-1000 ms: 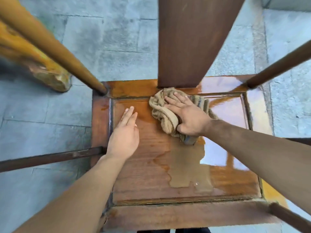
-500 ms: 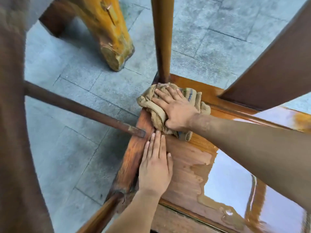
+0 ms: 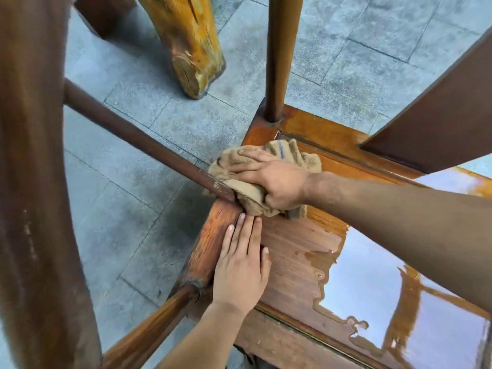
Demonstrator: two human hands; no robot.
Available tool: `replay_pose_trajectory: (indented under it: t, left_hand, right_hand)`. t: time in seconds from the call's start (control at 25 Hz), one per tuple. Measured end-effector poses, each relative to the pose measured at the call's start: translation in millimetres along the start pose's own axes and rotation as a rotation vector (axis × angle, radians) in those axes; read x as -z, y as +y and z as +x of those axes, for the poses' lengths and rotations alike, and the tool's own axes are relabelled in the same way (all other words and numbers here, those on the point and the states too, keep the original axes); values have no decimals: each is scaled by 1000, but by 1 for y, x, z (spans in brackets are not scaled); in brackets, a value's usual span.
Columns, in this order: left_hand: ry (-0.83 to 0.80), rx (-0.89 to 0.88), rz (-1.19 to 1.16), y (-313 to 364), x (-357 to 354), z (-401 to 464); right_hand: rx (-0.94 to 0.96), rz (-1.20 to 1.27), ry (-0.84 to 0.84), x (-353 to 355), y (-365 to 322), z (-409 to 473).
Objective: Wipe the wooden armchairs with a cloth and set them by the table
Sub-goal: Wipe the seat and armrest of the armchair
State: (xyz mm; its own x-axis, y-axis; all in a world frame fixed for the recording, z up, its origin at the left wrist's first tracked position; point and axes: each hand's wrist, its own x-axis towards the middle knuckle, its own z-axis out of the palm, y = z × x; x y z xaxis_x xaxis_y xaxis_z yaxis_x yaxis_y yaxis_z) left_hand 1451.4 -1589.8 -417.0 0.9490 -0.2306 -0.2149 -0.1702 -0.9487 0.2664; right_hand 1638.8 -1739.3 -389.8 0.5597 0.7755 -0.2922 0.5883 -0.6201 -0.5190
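Observation:
I look down on the wet seat of a wooden armchair (image 3: 300, 246), with water pooled over its right half. My right hand (image 3: 277, 182) presses a crumpled tan cloth (image 3: 298, 155) onto the seat's left rear corner, beside the base of an armrest spindle (image 3: 149, 142). My left hand (image 3: 242, 267) lies flat on the seat's left edge, fingers together, just below the cloth. The dark back splat (image 3: 439, 110) rises at the upper right and a round back post (image 3: 279, 57) stands at the corner.
A thick curved armrest rail (image 3: 34, 182) fills the left side of the view. A yellow-orange wooden leg of other furniture (image 3: 186, 43) stands on the grey stone paving (image 3: 119, 209) behind the chair. Another chair spindle (image 3: 149, 331) angles in at the lower left.
The view has swung left and closer. My right hand has slid the cloth from the seat's rear middle to the left rear corner and onto the side rail. My left hand stays flat on the seat.

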Motion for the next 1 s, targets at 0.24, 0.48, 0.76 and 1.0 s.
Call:
replay_pose_trajectory:
  t: [0.24, 0.48, 0.76, 1.0]
  left_hand:
    - [-14, 55, -73, 3, 5, -15]
    - [9, 124, -153, 1, -9, -81]
    - [1, 43, -59, -27, -23, -146]
    - [-14, 48, -71, -43, -18, -168]
  right_hand:
    - [-259, 33, 133, -27, 4, -81]
    - [-465, 48, 161, -77, -83, -61]
    - [-357, -28, 99, -106, -154, -26]
    - [-53, -68, -82, -91, -173, 9]
